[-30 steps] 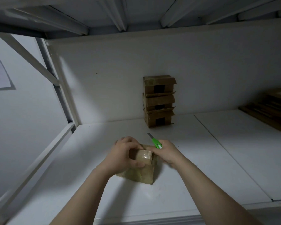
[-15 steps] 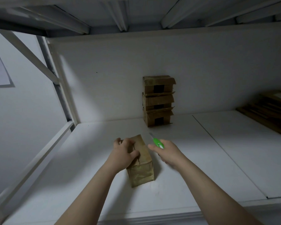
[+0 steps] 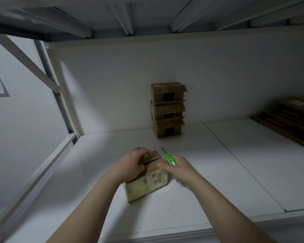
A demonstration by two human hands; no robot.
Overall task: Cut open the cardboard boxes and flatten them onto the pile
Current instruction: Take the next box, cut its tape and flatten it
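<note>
Sitting front-centre on the white shelf [image 3: 218, 181]: small brown cardboard box [image 3: 146, 188], glossy tape, blurred printed label on the near face, dark slit across the top. The slit runs left-right, and the long axis is unclear from blur. Left hand [image 3: 130, 166] grips the top-left, fingers curled over. Right hand [image 3: 182, 170] is closed round a green utility knife [image 3: 169, 159], blade pointing at the back wall, with one digit touching the box's top-right edge.

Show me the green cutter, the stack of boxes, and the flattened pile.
green cutter [image 3: 169, 159]: head view, green handle.
stack of boxes [image 3: 168, 109]: head view, middle box's front.
flattened pile [image 3: 291, 120]: head view, top cardboard sheets.
</note>
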